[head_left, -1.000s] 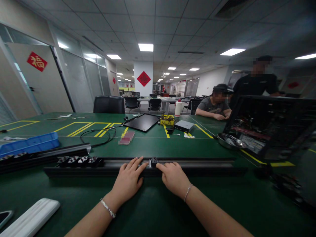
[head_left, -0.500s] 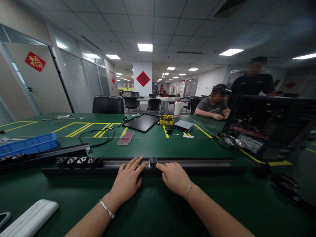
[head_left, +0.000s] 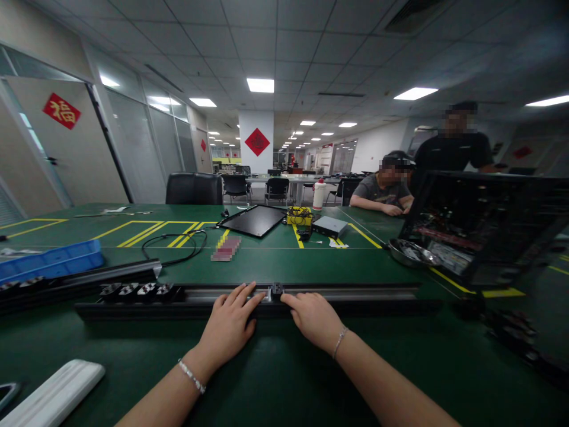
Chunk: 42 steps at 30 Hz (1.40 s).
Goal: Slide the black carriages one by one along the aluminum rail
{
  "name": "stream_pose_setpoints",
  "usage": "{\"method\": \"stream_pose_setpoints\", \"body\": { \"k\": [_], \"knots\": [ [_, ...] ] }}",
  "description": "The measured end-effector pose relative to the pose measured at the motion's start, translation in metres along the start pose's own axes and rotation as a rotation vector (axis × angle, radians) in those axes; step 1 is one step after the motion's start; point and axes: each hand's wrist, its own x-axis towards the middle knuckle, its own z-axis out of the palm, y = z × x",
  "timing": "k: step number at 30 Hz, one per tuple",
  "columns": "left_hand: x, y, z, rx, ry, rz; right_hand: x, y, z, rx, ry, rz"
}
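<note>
A long black rail (head_left: 368,307) with a silvery channel lies crosswise in front of me. Several black blocks with light faces (head_left: 146,289) sit in a row at its left end. One small black block (head_left: 277,289) stands in the channel near the middle, beside a narrow bright metal piece (head_left: 269,294). My left hand (head_left: 229,320) rests on the rail left of that block, fingers spread, index tip near the metal piece. My right hand (head_left: 315,317) lies on the right side, its index finger stretched out against the small block; its other fingers are partly hidden.
Another black rail (head_left: 115,274) and a blue tray (head_left: 53,261) lie at left. A white object (head_left: 57,394) is at the near left. Farther back are a dark panel (head_left: 253,220), a yellow box (head_left: 300,216), a metal bowl (head_left: 409,254) and an open computer case (head_left: 480,231). Two people are beyond.
</note>
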Motion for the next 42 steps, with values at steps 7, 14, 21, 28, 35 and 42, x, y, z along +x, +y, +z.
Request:
{"method": "stream_pose_setpoints", "body": {
  "k": [7, 14, 21, 28, 35, 42],
  "knots": [
    [0.001, 0.0, -0.001, -0.012, -0.021, -0.011, 0.001, 0.001, 0.0, 0.009, 0.008, -0.007],
    [0.0, -0.001, -0.001, -0.017, -0.016, -0.014, 0.001, 0.005, -0.003, -0.02, -0.004, -0.049],
    [0.001, -0.001, 0.0, -0.015, -0.013, -0.009, 0.002, 0.007, 0.0, 0.03, 0.01, -0.047],
    [0.0, -0.001, 0.0, -0.021, -0.008, -0.009, 0.003, 0.01, 0.001, 0.06, 0.011, -0.055],
    [0.0, -0.001, 0.001, -0.023, -0.004, -0.012, 0.002, 0.01, 0.001, 0.072, 0.003, -0.041],
    [0.001, -0.002, 0.002, -0.02, -0.008, -0.007, 0.002, 0.01, 0.001, 0.08, 0.018, -0.041]
  ]
}}
